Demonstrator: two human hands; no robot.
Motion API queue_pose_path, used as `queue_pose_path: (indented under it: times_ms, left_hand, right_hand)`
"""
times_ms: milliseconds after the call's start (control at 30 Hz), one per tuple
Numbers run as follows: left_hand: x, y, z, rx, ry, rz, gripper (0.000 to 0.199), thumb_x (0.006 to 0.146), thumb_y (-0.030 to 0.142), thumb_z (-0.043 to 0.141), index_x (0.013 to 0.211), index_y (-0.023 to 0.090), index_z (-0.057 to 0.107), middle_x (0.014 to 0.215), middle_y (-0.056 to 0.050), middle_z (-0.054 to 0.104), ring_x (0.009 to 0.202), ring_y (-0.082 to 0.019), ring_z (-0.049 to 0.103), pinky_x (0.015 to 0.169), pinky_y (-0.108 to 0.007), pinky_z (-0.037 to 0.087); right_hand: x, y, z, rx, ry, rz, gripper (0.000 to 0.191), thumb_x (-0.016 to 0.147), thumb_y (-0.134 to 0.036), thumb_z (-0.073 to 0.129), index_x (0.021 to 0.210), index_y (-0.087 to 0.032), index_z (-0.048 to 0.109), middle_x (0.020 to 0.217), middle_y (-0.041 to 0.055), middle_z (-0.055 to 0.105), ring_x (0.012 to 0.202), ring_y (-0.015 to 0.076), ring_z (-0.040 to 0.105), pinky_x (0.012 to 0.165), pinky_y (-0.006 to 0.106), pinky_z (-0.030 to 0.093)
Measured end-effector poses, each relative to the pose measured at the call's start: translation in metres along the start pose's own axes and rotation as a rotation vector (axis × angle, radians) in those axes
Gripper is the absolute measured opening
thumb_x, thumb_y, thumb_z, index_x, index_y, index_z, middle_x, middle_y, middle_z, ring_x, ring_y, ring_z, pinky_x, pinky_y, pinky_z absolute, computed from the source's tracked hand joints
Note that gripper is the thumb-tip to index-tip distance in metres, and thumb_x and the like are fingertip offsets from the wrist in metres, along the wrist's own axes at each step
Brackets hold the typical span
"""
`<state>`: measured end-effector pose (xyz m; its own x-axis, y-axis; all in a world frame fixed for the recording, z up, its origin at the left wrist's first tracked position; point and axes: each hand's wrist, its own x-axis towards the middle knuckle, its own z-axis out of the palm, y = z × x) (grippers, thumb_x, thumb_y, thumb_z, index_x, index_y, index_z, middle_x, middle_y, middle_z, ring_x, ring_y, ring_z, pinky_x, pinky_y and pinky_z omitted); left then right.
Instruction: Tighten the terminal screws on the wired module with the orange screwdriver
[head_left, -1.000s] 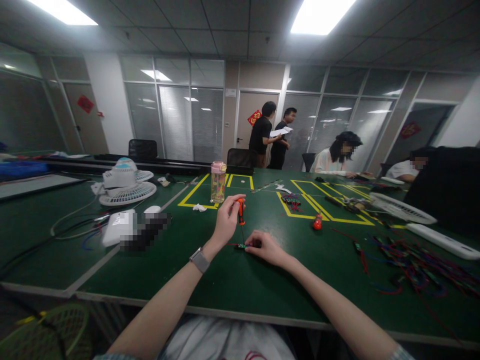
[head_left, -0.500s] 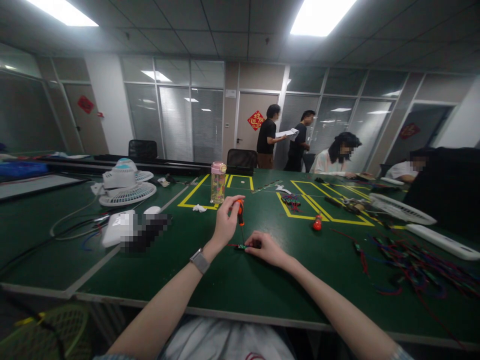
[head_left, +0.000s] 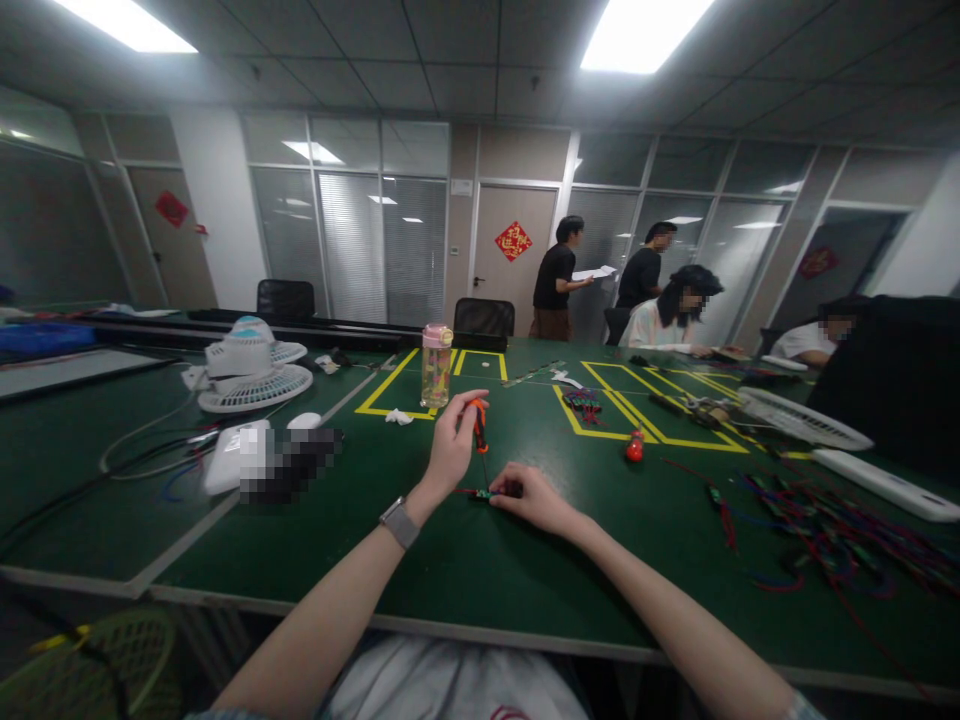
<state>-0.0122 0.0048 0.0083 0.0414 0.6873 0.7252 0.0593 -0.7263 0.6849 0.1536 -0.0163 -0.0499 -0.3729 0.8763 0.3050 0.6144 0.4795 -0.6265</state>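
Observation:
My left hand [head_left: 452, 440] is closed around the handle of an orange and black screwdriver [head_left: 480, 428]. The screwdriver stands nearly upright, its thin shaft reaching down to a small green circuit board [head_left: 482, 494] on the table. Whether the tip sits in a screw is too small to tell. My right hand [head_left: 534, 494] pinches the board's right end between thumb and fingers and rests on the tabletop. A red wire runs out from the board's left side.
The green table [head_left: 315, 560] carries a drink bottle [head_left: 436, 368] beyond my left hand. To the right lie a red-handled tool [head_left: 635, 446] and a heap of wired boards [head_left: 840, 540]. White fans [head_left: 255, 375] stand left. Several people are across the table.
Both hands keep their places, and the screwdriver handle has tilted slightly to the left. In the background, two standing people have moved to the right.

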Motion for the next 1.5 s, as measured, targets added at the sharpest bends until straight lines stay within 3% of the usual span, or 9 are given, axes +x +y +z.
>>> queue_pose_path:
  times_ms: [300, 533, 767, 900, 1067, 1333, 1500]
  left_hand:
    - [0.0017, 0.0008, 0.0016, -0.007, 0.005, 0.049, 0.021, 0.087, 0.031, 0.053, 0.099, 0.020, 0.066, 0.092, -0.004, 0.056, 0.081, -0.013, 0.056, 0.071, -0.023, 0.046]
    - [0.0019, -0.0033, 0.0006, -0.038, -0.039, 0.004, 0.026, 0.092, 0.027, 0.042, 0.108, 0.020, 0.062, 0.098, -0.006, 0.061, 0.092, -0.015, 0.058, 0.080, -0.027, 0.045]
    - [0.0007, -0.0019, 0.0035, -0.008, -0.020, 0.040, 0.022, 0.086, 0.032, 0.055, 0.101, 0.022, 0.066, 0.093, -0.004, 0.055, 0.086, -0.015, 0.055, 0.074, -0.025, 0.046]
    - [0.0000, 0.0006, 0.0027, 0.049, -0.014, 0.062, 0.018, 0.087, 0.029, 0.053, 0.099, 0.022, 0.065, 0.091, -0.003, 0.056, 0.083, -0.014, 0.055, 0.075, -0.024, 0.045]
    - [-0.0016, -0.0008, 0.0031, 0.001, -0.042, 0.008, 0.027, 0.093, 0.026, 0.042, 0.116, 0.021, 0.054, 0.097, -0.004, 0.061, 0.088, -0.015, 0.058, 0.081, -0.027, 0.045]
    - [-0.0007, 0.0019, 0.0032, 0.075, -0.032, 0.087, 0.020, 0.088, 0.030, 0.051, 0.101, 0.021, 0.064, 0.097, -0.004, 0.058, 0.089, -0.015, 0.056, 0.079, -0.026, 0.045]
    - [0.0014, 0.0004, 0.0005, 0.044, -0.069, 0.046, 0.024, 0.092, 0.028, 0.044, 0.109, 0.021, 0.061, 0.097, -0.005, 0.061, 0.088, -0.015, 0.057, 0.080, -0.027, 0.045]
  right_hand:
    - [0.0010, 0.0022, 0.0007, -0.004, 0.005, -0.012, 0.008, 0.071, -0.016, 0.068, 0.079, -0.016, 0.070, 0.073, 0.0002, 0.058, 0.065, 0.0113, 0.054, 0.061, 0.023, 0.042]
    - [0.0003, 0.0024, 0.0007, 0.000, 0.001, -0.011, 0.007, 0.072, -0.015, 0.068, 0.079, -0.015, 0.069, 0.072, 0.0000, 0.057, 0.064, 0.0107, 0.052, 0.060, 0.022, 0.041]
    - [0.0008, 0.0003, 0.0002, -0.011, -0.005, -0.003, 0.007, 0.072, -0.015, 0.068, 0.079, -0.016, 0.069, 0.072, -0.0003, 0.058, 0.064, 0.0109, 0.053, 0.061, 0.022, 0.042]
    - [0.0009, 0.0011, 0.0008, 0.002, 0.000, -0.009, 0.008, 0.072, -0.015, 0.068, 0.080, -0.016, 0.069, 0.073, 0.0002, 0.058, 0.065, 0.0114, 0.054, 0.062, 0.023, 0.043]
    - [0.0002, 0.0027, 0.0017, 0.012, 0.004, -0.013, 0.008, 0.072, -0.015, 0.068, 0.080, -0.015, 0.069, 0.074, 0.0007, 0.059, 0.065, 0.0116, 0.054, 0.061, 0.023, 0.043]
    - [0.0009, 0.0005, 0.0004, 0.003, 0.002, -0.003, 0.008, 0.071, -0.014, 0.068, 0.079, -0.015, 0.069, 0.072, 0.0002, 0.057, 0.064, 0.0113, 0.053, 0.061, 0.023, 0.042]
    - [0.0005, -0.0004, 0.0000, 0.002, -0.003, 0.006, 0.008, 0.071, -0.014, 0.068, 0.080, -0.014, 0.069, 0.074, 0.0006, 0.058, 0.065, 0.0111, 0.053, 0.061, 0.022, 0.042]
